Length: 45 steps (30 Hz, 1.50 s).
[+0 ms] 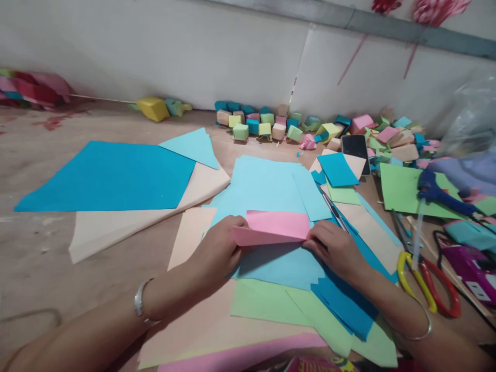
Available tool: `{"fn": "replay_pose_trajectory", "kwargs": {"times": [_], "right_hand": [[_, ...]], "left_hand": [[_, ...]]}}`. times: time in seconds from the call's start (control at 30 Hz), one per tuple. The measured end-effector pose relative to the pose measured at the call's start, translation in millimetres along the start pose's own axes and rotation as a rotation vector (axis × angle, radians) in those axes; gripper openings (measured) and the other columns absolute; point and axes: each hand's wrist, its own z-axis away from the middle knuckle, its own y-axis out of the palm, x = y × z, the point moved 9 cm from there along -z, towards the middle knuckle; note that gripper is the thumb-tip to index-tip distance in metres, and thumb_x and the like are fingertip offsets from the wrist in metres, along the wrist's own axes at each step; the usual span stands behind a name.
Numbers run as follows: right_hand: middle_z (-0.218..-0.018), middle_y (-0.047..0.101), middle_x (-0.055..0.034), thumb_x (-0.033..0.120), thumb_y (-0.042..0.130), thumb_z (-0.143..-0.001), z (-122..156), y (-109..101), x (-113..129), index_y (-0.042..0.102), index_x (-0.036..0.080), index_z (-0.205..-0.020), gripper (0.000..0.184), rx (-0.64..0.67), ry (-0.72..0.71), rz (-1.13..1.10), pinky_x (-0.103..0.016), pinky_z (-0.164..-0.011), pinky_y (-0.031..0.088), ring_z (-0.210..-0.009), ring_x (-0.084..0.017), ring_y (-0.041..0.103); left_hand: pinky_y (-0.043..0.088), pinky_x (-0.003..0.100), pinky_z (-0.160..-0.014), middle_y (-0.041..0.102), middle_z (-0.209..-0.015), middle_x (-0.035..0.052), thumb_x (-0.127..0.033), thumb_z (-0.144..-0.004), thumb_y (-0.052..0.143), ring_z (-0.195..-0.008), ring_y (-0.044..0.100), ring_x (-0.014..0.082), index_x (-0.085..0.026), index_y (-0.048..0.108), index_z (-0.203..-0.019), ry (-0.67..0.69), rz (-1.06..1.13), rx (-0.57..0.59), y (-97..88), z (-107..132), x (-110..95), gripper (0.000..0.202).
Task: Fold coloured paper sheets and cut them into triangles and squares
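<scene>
A pink paper sheet (276,226) lies folded over on a pile of light blue sheets (267,186). My left hand (217,250) pinches its left end, fingers closed on the fold. At the sheet's right end my right hand (335,248) grips the paper with fingers pressed together. Both wrists wear silver bangles. Green, peach and dark blue sheets lie under and around my forearms.
A big blue sheet (112,178) on peach paper lies to the left. Several small folded paper cubes (263,124) line the wall. A phone (355,147), scissors with yellow and red handles (422,274), a blue glue gun (442,194) and plastic bags sit at right.
</scene>
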Motion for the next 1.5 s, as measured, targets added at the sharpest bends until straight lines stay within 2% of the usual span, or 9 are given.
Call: {"fn": "replay_pose_trajectory", "kwargs": {"times": [0.2,0.4,0.6,0.83,1.0,1.1,1.23,1.37,1.5], "right_hand": [[-0.079,0.056,-0.0037,0.028,0.045,-0.097,1.7,2.3,-7.9,0.055,0.019,-0.084,0.019,0.106,0.049,-0.11,-0.028,-0.066,0.037,-0.075,-0.016,0.051],[-0.078,0.056,-0.0032,0.029,0.044,-0.097,2.1,2.4,-11.9,0.055,0.018,-0.082,0.021,0.084,0.088,-0.029,-0.028,-0.065,0.035,-0.074,-0.016,0.051],[-0.077,0.057,-0.0053,0.034,0.039,-0.099,2.2,7.7,-9.0,0.056,0.017,-0.082,0.029,0.038,0.047,0.251,-0.03,-0.065,0.032,-0.073,-0.019,0.051],[-0.072,0.056,-0.0044,0.034,0.041,-0.098,1.3,8.1,-6.5,0.055,0.018,-0.075,0.031,0.012,0.041,0.417,-0.031,-0.061,0.028,-0.067,-0.018,0.05],[-0.071,0.057,-0.0039,0.029,0.046,-0.097,2.2,-0.1,-3.0,0.056,0.017,-0.076,0.026,-0.063,0.034,0.357,-0.03,-0.059,0.03,-0.067,-0.016,0.051],[-0.079,0.061,-0.0061,0.016,0.04,-0.097,2.4,-5.0,19.7,0.06,0.017,-0.082,0.026,-0.085,-0.132,0.332,-0.031,-0.063,0.033,-0.074,-0.017,0.052],[-0.082,0.063,-0.0072,0.008,0.04,-0.095,4.3,-8.5,43.6,0.065,0.016,-0.087,0.028,-0.074,-0.312,0.333,-0.032,-0.069,0.036,-0.08,-0.018,0.052],[-0.086,0.064,-0.0076,0.009,0.04,-0.096,5.6,-6.0,47.3,0.065,0.018,-0.105,0.028,-0.036,-0.341,0.397,-0.034,-0.073,0.037,-0.083,-0.019,0.052],[-0.085,0.064,-0.0075,0.013,0.039,-0.098,6.2,0.6,49.4,0.066,0.018,-0.107,0.028,0.028,-0.341,0.419,-0.037,-0.073,0.036,-0.083,-0.021,0.052]], "left_hand": [[0.048,0.032,-0.068,0.067,-0.089,0.0052,-0.013,-0.089,0.043,-0.082,0.06,0.02,-0.02,0.063,-0.088,0.065,-0.005,-0.03,-1.6,-6.6,-0.8,0.02],[0.041,0.031,-0.057,0.062,-0.074,0.0027,-0.031,-0.091,0.053,-0.066,0.056,0.0194,-0.017,0.055,-0.09,-0.197,-0.139,-0.044,-1.8,-7.3,16.3,0.014],[0.037,0.029,-0.057,0.061,-0.074,-0.0007,-0.027,-0.089,0.055,-0.066,0.056,0.018,-0.013,0.028,-0.138,-0.292,-0.148,-0.045,2.2,-8.3,18.0,0.057],[0.033,0.029,-0.057,0.061,-0.08,0.0025,-0.024,-0.09,0.057,-0.067,0.053,0.0176,-0.01,0.012,-0.148,-0.31,-0.25,-0.03,3.6,-7.9,14.7,0.075],[0.032,0.029,-0.056,0.055,-0.075,0.0037,-0.024,-0.091,0.054,-0.068,0.049,0.0177,-0.016,0.061,-0.099,-0.184,-0.3,-0.016,4.0,-12.6,10.5,0.013],[0.039,0.032,-0.066,0.056,-0.084,0.0063,-0.019,-0.094,0.046,-0.079,0.05,0.0197,-0.021,0.066,-0.091,0.097,-0.301,-0.069,2.3,-15.6,-12.0,0.021],[0.044,0.036,-0.077,0.059,-0.1,0.009,-0.016,-0.093,0.046,-0.088,0.052,0.0215,-0.017,0.056,-0.121,0.428,-0.348,0.145,30.2,-11.3,-47.6,0.03],[0.043,0.038,-0.082,0.06,-0.104,0.0112,-0.023,-0.094,0.046,-0.09,0.052,0.0237,-0.012,0.057,-0.112,0.401,-0.454,0.257,54.9,-12.2,-64.7,0.024],[0.04,0.045,-0.097,0.055,-0.128,0.0196,-0.07,-0.086,0.044,-0.116,0.049,0.0335,-0.008,0.056,-0.119,0.325,-0.443,0.229,62.8,-9.9,-72.4,0.071]]}}
